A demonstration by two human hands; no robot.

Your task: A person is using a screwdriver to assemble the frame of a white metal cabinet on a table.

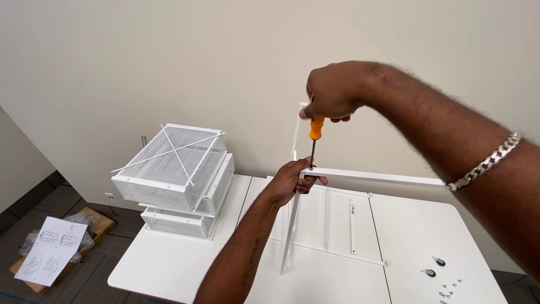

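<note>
While left hand (292,181) steadies frame (371,178), screwdriver (315,130) above

Probably an office: carpet tiles (95,270), plain wall (169,67), white table (169,264).

wall (140,62): plain cream, evenly lit | floor (107,264): dark grey carpet tiles | table (169,259): white, rounded corners, set against the wall | on floor at left: cardboard box (98,222) under an instruction sheet (52,247)
</note>
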